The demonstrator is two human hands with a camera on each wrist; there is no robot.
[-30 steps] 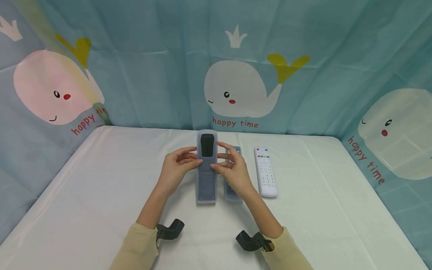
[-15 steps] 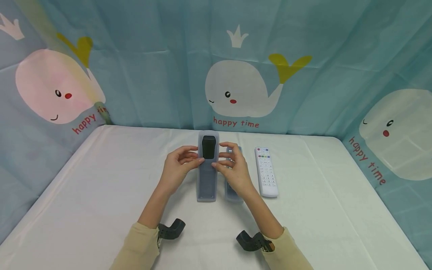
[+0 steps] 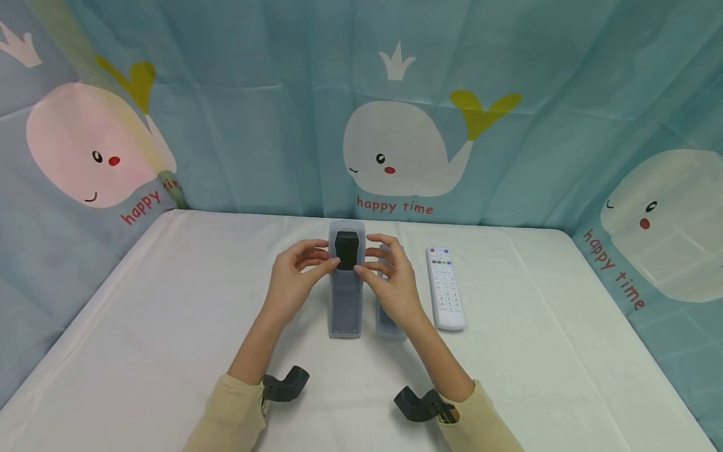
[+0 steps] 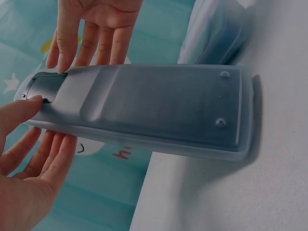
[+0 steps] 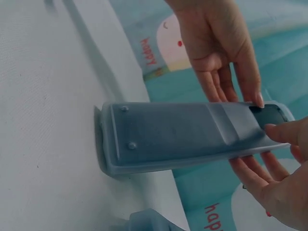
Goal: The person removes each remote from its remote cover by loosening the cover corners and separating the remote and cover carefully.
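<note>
I count 2 hands, both busy w/ 1 translucent cover, blue-gray and long, held in the middle of the table, its upper end raised and its lower end close to the white cloth — can't tell if it touches. 1 dark panel shows in the opening near the top end.

The left hand pinches one long edge, thumb on the front, other fingers at the side and behind; the right hand mirrors it on the opp. edge, fingers slightly spread.

Just beside, partly hidden by the right hand, I see 1 more covered item, lying on the cloth. Farther right: 1 white remote, buttons up. Also 2 black wrist mounts, 2 beige cuffs, and 3 whales on 1 blue curtain.

Vs. the prev. frame, both thumbs sit higher rel. to the dark panel — below its bottom edge then, now about level w/ its lower corners. The panel itself shows a bit lower in my head view. Remote and 2nd covered item: same spots.
</note>
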